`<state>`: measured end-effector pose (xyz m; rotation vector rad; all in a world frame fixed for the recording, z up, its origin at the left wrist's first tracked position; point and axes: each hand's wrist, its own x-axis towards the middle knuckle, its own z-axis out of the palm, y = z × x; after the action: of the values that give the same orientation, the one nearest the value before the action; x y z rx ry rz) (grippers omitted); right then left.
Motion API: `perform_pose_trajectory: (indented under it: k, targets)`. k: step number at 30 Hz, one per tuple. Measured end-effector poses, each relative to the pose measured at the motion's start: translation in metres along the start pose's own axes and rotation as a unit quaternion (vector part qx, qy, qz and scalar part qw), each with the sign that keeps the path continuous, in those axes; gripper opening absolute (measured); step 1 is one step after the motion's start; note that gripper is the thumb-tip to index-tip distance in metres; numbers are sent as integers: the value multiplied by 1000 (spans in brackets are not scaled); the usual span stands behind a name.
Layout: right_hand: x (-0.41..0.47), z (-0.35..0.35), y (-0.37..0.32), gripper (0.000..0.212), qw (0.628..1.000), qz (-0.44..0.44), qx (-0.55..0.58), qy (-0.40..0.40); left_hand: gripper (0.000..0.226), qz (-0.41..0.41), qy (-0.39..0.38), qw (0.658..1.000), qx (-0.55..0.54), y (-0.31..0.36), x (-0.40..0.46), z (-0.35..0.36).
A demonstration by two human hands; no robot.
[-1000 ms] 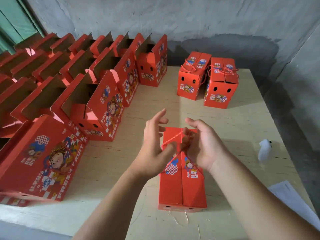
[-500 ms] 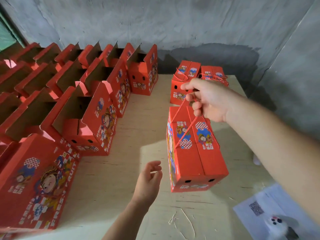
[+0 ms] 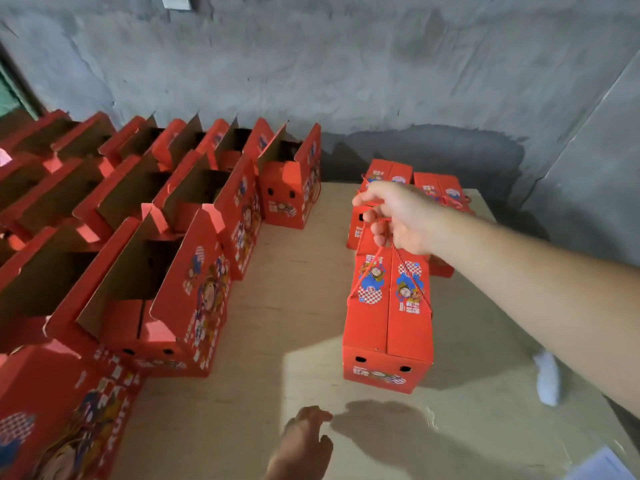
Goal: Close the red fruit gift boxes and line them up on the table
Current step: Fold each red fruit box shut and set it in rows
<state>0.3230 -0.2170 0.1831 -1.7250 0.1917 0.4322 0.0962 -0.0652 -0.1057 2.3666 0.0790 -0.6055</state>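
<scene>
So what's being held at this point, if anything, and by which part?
The right hand grips the closed red gift box by its red cord handles, gathered above the lid. The left hand holds nothing, fingers relaxed.

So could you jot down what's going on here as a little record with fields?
Right hand: grips the red cord handles of a closed box
Left hand: open, holding nothing
Already lined up: two closed boxes at the wall
Still open: boxes at left
Surface: plywood table
</scene>
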Motion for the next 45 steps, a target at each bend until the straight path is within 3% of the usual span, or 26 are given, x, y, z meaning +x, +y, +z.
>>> perform_pose_trajectory:
  k: [4,8,11,14,17,20,23,29,32,35,37,39,45]
  targets:
    - [54,7,-31,20,999,-13,-32,22,45,30,66,995,-64,15,48,-35]
    - [102,24,-50,19,999,9,-30,20,20,-11,187,973,-134,33,103,-106]
    - [136,39,-67,13,1000,8,-1,17,13,-36,293,923,-248,42,135,-164]
    - [167,51,-80,10,999,2,21,24,35,21,255,905,-341,52,162,-206]
    - [195,59,-82,5,996,3,55,71,60,52,176,938,-295,62,193,-223]
    - [222,58,-80,6,983,7,135,125,56,44,175,966,-183,70,229,-223]
    - [239,62,-75,5,977,-16,166,132,44,57,171,955,-235,80,258,-212]
    - [267,47,-24,6,973,-171,-41,150,35,56,218,939,-261,87,305,-197]
    - [266,29,37,48,898,-242,-332,159,35,47,246,938,-240,93,324,-199]
    - [247,21,118,99,821,-170,-543,50,36,46,245,930,-272,96,344,-205]
    - [244,14,157,112,760,-165,-628,25,39,56,234,925,-293,100,356,-208]
    - [252,6,167,108,718,-202,-662,74,43,66,210,922,-318,104,361,-208]
    - [295,-3,145,93,720,-200,-650,140,33,71,151,952,-256,85,341,-203]
